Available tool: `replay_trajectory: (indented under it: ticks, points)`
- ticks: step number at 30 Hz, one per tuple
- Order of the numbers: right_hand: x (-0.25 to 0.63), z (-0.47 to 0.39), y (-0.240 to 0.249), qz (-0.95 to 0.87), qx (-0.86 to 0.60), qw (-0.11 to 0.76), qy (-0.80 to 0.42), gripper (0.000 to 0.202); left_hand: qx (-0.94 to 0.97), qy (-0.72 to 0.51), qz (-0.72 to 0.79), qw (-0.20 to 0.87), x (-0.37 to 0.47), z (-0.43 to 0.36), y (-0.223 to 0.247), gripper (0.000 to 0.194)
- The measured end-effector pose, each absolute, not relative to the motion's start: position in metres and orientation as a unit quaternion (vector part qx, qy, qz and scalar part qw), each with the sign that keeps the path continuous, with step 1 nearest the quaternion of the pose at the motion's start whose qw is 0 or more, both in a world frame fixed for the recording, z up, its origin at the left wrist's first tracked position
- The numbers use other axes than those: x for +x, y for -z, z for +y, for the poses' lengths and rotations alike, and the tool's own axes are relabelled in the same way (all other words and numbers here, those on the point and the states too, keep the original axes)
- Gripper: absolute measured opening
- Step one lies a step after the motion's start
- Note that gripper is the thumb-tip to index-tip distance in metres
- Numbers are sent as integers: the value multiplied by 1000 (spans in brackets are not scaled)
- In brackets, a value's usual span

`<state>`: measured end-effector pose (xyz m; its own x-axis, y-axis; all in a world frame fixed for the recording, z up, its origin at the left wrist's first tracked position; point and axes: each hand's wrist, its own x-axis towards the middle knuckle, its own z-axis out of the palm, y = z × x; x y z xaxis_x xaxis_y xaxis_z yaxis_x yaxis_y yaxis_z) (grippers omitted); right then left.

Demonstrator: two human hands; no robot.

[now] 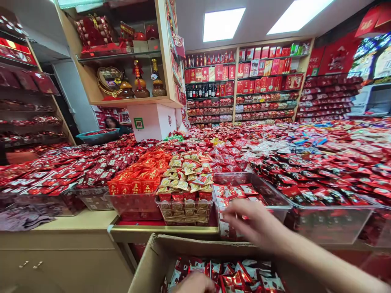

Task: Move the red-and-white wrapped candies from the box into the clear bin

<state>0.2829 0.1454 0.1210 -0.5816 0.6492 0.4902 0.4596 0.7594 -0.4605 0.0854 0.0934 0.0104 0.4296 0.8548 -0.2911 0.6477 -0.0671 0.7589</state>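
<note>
My right hand (249, 219), smeared by motion, reaches over the near edge of a clear plastic bin (282, 207). Its fingers look loosely bent and apart, with nothing visible between them. Red and white wrapped packets (227, 191) lie in that bin, most of them toward its left side. At the bottom, my left hand (195, 283) is low in an open cardboard box (157, 252), against similar red and white packets (238, 280). Blur and the frame's edge hide its fingertips, so its grip does not show.
A bin of gold packets (186, 183) and one of orange-red packets (137, 179) stand left of my right hand. Dark packets (305, 183) fill a bin to the right. A purple cloth (24, 219) lies on the left counter. Stocked shelves (235, 85) line the back.
</note>
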Motion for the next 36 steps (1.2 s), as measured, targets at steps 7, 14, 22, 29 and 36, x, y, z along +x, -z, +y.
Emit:
replay_trajectory:
  ticks: [7,14,22,29,36]
  points:
    - [288,95,-24,-724,-421,311,-450,50,650,-258,469,539,95,91,-31,20]
    - [294,108,-36,-592,-396,283,-643,37,591,-341,415,603,100,90,-35,17]
    - [288,103,-23,-626,-411,281,-600,37,601,-353,426,577,105,86,-33,26]
    - [286,99,-16,-704,-416,305,-488,29,593,-356,451,565,108,87,-22,28]
    - [280,99,-17,-567,-434,316,-624,36,448,-392,414,688,114,84,-27,37]
